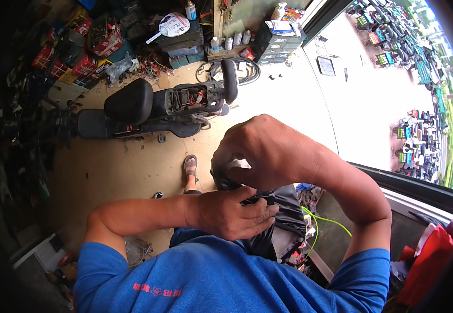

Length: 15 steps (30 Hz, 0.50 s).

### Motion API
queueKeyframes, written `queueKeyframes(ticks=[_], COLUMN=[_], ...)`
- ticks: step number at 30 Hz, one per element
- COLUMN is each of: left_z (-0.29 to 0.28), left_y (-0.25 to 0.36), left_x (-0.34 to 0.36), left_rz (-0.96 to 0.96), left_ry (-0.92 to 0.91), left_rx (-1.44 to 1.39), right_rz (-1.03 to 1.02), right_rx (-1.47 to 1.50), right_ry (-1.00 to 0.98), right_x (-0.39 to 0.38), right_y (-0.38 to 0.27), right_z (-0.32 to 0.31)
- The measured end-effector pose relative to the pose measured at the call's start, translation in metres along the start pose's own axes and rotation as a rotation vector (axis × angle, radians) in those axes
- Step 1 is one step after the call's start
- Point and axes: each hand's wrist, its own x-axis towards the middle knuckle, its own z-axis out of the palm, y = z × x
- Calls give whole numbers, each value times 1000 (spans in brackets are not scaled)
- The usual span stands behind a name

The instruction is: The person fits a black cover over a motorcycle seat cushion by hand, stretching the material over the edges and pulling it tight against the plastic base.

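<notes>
Loose, shiny black sheeting (288,208) lies bunched in front of my body. My left hand (231,213) is closed on its near part, thumb up and fingers across the folds. Just above and beyond it, my right hand (260,151) is raised with the wrist bent and the fingers curled down. More black material shows under those curled fingers, but the fingertips and what they pinch are hidden. A bright white patch appears in the gap between thumb and fingers; I cannot tell what it is.
Across the floor, a partly stripped electric scooter (169,107) has its wiring bay exposed. Behind it are coiled black hose (250,73), drawer cabinets (279,46) and red crates (105,40). A green cable (328,218) runs at right, near a glass door frame (414,182). My sandalled foot (190,166) is ahead.
</notes>
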Motion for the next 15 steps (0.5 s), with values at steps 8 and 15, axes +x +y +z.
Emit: queueKeyframes(ticks=[8,15], left_z=[-5,-6], left_y=[-3,3], left_x=[4,7], left_rz=[8,-25], left_ry=[-8,30], left_rx=[20,-10], right_rz=[-97,-75], right_rx=[126,146], right_ry=[297,356], right_x=[-20,-26], right_y=[13,7], right_z=[23,41])
